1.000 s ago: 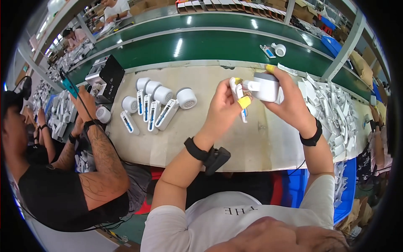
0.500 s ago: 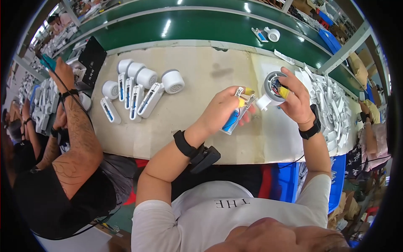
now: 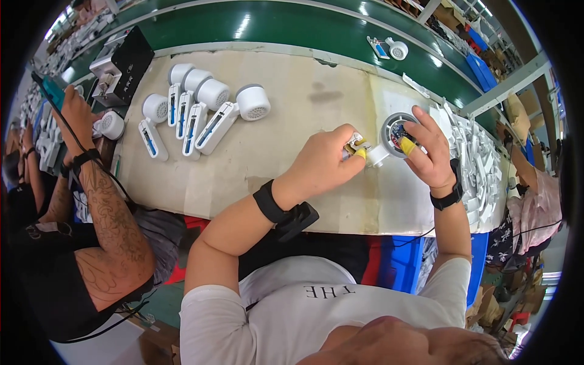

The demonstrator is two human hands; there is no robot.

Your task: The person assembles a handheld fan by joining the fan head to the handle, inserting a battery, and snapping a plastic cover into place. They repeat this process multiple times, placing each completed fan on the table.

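My right hand (image 3: 429, 151) grips a round white head piece (image 3: 393, 131) with its open side up, showing a small circuit inside; a yellow-taped finger reaches into it. My left hand (image 3: 323, 162) is closed around a white handle part (image 3: 354, 147), its end pressed against the short stub of the head piece. Both hands hover just above the beige worktable (image 3: 286, 134) at its right half.
Several assembled white devices with blue strips (image 3: 201, 112) lie in a row at the table's left. A heap of white plastic parts (image 3: 480, 158) fills the right edge. A green conveyor belt (image 3: 274, 27) runs behind. A person's tattooed arm (image 3: 103, 201) works at the left beside a black box (image 3: 128, 61).
My hands came together: the left hand brought the handle part up against the head piece's stub, and it is now mostly hidden in my fist. The view shifted slightly.
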